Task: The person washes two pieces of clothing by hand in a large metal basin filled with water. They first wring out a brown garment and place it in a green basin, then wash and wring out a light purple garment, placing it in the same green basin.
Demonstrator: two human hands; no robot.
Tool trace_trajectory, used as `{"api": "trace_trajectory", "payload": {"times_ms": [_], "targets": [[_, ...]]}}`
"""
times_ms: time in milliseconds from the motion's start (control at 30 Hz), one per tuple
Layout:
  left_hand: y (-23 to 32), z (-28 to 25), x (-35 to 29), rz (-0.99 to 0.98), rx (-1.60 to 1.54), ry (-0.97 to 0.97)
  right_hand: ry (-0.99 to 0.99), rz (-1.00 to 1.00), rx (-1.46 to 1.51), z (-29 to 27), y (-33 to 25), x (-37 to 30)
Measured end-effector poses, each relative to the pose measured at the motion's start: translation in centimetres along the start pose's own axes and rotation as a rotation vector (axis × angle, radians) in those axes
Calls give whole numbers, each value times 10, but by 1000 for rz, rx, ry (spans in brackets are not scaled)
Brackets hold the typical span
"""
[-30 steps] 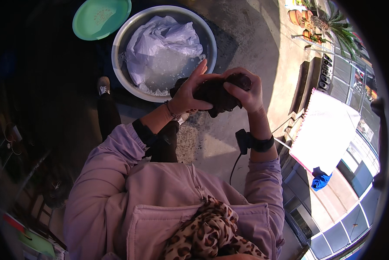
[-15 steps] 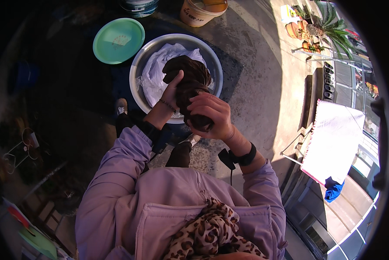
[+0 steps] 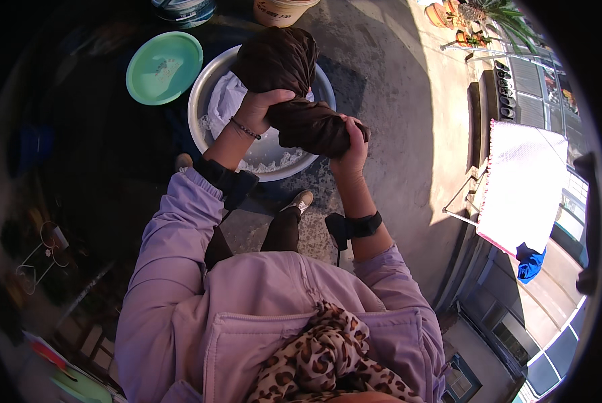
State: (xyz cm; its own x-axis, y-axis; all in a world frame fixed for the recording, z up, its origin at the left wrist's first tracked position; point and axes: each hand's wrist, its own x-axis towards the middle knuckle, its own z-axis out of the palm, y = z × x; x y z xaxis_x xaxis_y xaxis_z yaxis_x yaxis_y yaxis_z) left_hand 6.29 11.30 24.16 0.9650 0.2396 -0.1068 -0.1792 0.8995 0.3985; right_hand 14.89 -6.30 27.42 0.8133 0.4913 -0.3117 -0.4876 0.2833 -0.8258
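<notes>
A dark brown cloth garment (image 3: 311, 127) is stretched, bunched and twisted between my hands, above a wide metal basin (image 3: 195, 107). My left hand (image 3: 264, 107) is closed round its middle, where the cloth narrows, and a loose bulging part spreads out beyond that hand. At the garment's right end, my right hand (image 3: 352, 149) grips the gathered cloth with the thumb on top. Inside the basin lies white cloth (image 3: 226, 99), partly hidden behind the garment, with foamy water (image 3: 271, 161) along the near side.
Left of the basin rests a round green basin (image 3: 157, 77). A blue-and-white bucket (image 3: 187, 12) and a tan bucket (image 3: 281, 10) stand beyond. My shoe (image 3: 302, 199) is close to the metal basin. At right, a white sheet (image 3: 519, 181) hangs on a rack.
Both hands have risen and moved farther out with the brown garment. My right hand has shifted right and turned, drawing the cloth out sideways. More of the foamy water shows.
</notes>
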Motion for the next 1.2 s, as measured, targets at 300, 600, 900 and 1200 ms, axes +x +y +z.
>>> {"api": "trace_trajectory", "payload": {"times_ms": [300, 600, 900, 1200], "targets": [[4, 10, 2, 275, 770, 76, -69, 599, 201, -18, 46, 39], [-5, 22, 0, 386, 1371, -265, -168, 793, 0, -30, 71, 59], [-32, 20, 6, 590, 1417, -384, -167, 686, -107, -52, 49, 52], [-58, 13, 3, 571, 1437, -528, -127, 650, -114, -75, 38, 29]]}}
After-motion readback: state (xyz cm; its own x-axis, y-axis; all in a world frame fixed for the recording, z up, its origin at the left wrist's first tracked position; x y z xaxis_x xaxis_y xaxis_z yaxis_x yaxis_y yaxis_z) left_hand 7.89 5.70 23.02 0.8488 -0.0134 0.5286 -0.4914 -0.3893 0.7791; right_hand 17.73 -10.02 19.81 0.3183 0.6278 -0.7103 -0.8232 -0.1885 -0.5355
